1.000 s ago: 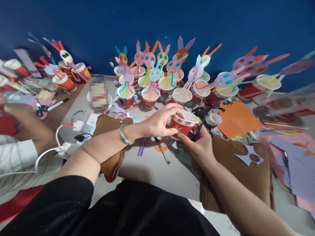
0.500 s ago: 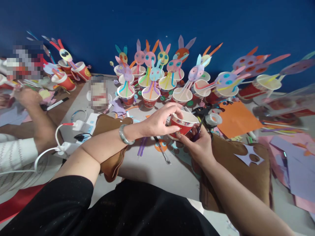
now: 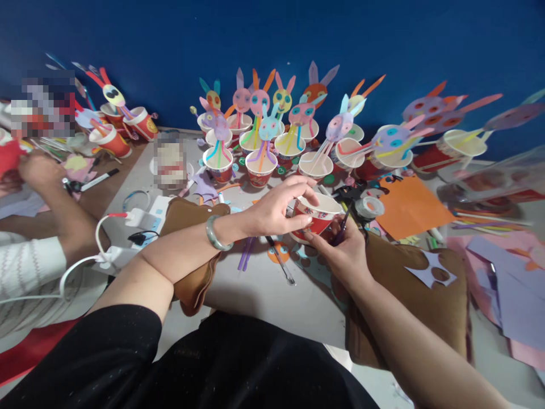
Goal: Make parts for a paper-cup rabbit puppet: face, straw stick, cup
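Note:
A red and white paper cup [image 3: 315,215] is held tilted between my hands, its mouth facing up. My left hand [image 3: 281,207], a bangle on its wrist, curls round the cup's left side with the fingers at the rim and the thumb at the front. Low on the right side, my right hand [image 3: 343,247] grips the cup. Against that palm lies a dark slim tool with a purple part [image 3: 342,229], perhaps scissors, partly hidden by the fingers. Beneath the hands are a clear-handled brush or pen [image 3: 286,270], an orange paper face [image 3: 279,253] and purple straws [image 3: 246,255].
Behind stand several cups with paper rabbit heads [image 3: 261,165] by the blue wall. Brown cushions [image 3: 419,318] flank me. Tape [image 3: 369,208] and orange paper [image 3: 413,207] lie at right. At left are a power strip [image 3: 149,221] and a co-worker's arm [image 3: 63,199].
My left fingers and thumb shift very slightly at the cup, which stays nearly in place. At far left, the co-worker's hand has moved and a red thing now shows there.

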Demonstrator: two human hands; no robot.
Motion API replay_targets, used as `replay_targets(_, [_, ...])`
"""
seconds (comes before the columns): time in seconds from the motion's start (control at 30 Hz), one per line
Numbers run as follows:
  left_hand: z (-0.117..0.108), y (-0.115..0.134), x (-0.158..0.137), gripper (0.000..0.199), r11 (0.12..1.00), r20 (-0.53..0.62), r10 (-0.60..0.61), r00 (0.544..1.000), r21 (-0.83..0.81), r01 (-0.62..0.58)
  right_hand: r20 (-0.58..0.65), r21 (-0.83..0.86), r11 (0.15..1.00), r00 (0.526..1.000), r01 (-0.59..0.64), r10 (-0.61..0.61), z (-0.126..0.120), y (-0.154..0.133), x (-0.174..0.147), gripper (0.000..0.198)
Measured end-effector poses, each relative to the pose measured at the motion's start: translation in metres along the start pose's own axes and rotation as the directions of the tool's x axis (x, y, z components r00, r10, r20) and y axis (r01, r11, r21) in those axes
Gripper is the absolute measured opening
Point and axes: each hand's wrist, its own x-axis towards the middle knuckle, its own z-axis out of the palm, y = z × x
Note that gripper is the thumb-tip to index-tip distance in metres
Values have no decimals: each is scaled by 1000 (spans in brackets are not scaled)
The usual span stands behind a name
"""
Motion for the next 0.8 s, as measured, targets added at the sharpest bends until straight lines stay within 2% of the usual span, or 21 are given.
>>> replay_targets(0.2, [1,0,-2,38,1000,77,-22,997,15,21,-4,17,1000,1000,7,-7,1,2,2,60])
replay_targets(0.8, [-1,5,0,26,996,-8,-84,996,26,84,15,-2,999,999,32,-32,1,4,-1,54])
